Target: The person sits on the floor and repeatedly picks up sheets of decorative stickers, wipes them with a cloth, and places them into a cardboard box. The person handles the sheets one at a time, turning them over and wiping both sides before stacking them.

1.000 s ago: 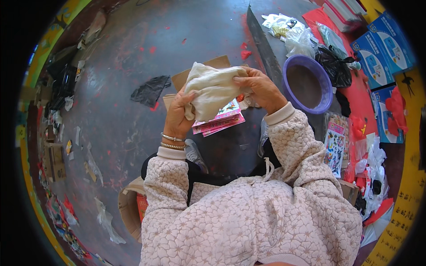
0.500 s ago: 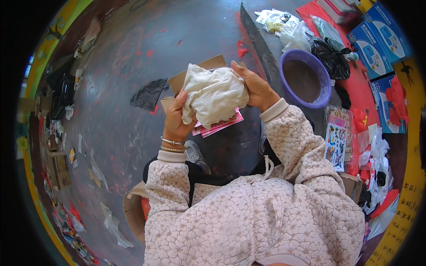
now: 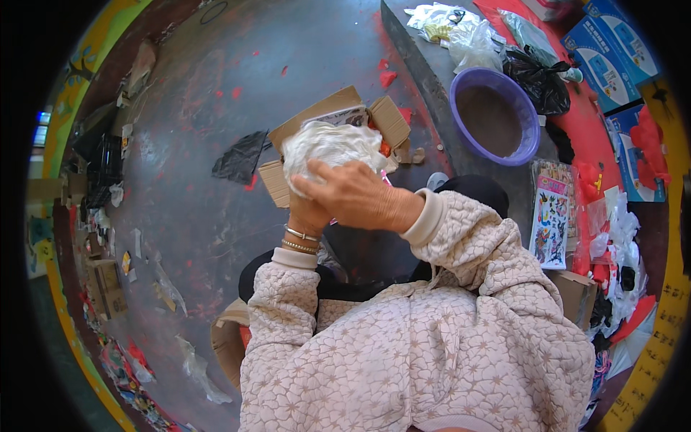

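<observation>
Above the open brown cardboard box [image 3: 338, 137], both hands grip a crumpled white plastic bag [image 3: 327, 147], the right hand [image 3: 353, 194] clamped over its near side and the left hand [image 3: 306, 212] cupping underneath, seemingly to keep it bunched.

Both forearms rise from the lower edge in quilted sleeves and meet in front of the chest — the right hand [image 3: 353, 194] lies flat across the top, fingers spread and pointing left, the left hand [image 3: 306, 212] is tucked just beneath it, wrist upright, two bangles showing
</observation>
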Motion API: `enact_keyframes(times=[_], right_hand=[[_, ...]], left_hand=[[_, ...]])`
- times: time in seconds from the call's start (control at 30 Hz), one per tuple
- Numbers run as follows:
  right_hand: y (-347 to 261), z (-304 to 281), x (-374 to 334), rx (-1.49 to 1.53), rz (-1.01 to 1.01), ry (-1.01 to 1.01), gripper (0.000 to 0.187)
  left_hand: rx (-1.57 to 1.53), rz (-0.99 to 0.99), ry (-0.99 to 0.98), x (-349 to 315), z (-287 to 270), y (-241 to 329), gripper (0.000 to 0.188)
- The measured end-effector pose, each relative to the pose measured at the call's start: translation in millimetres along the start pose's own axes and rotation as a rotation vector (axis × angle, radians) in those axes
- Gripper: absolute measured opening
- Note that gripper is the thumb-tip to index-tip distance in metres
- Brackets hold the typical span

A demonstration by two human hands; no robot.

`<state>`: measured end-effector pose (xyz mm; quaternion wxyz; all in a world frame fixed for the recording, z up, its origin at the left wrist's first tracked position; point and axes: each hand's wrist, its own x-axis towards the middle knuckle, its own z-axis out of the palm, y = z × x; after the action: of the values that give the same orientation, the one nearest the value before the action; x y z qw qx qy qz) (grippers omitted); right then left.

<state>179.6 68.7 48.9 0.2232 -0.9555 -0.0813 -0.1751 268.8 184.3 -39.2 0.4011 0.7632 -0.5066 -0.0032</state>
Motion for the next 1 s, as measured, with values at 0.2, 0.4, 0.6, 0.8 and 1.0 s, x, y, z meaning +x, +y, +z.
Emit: enact_keyframes(times=[0.2, 0.4, 0.6, 0.8, 1.0], right_hand=[[-19.5, 9.9, -10.2, -0.227, -0.143, 0.128, 0.042], [-24.8, 10.0, -14.5, -0.153, -0.163, 0.205, 0.044], [-18.6, 12.4, -16.6, 0.106, -0.077, 0.207, 0.038], [55.1, -16.7, -2.3, 0.595, 0.340, 0.404, 0.008], [80.1, -23.8, -4.2, 1.193, 0.687, 0.141, 0.016]], left_hand=[[0.020, -0.189, -0.245, -61.2, 44.6, -93.2, 0.040], [-1.009, -0.399, -0.029, -24.4, 23.6, -48.1, 0.046], [-1.944, -0.327, 0.017, 30.7, -15.2, 8.7, 0.051], [-1.822, -0.742, -0.296, 38.9, -14.7, 26.0, 0.059], [-1.613, -0.703, -0.350, 31.2, -22.4, 28.4, 0.051]])
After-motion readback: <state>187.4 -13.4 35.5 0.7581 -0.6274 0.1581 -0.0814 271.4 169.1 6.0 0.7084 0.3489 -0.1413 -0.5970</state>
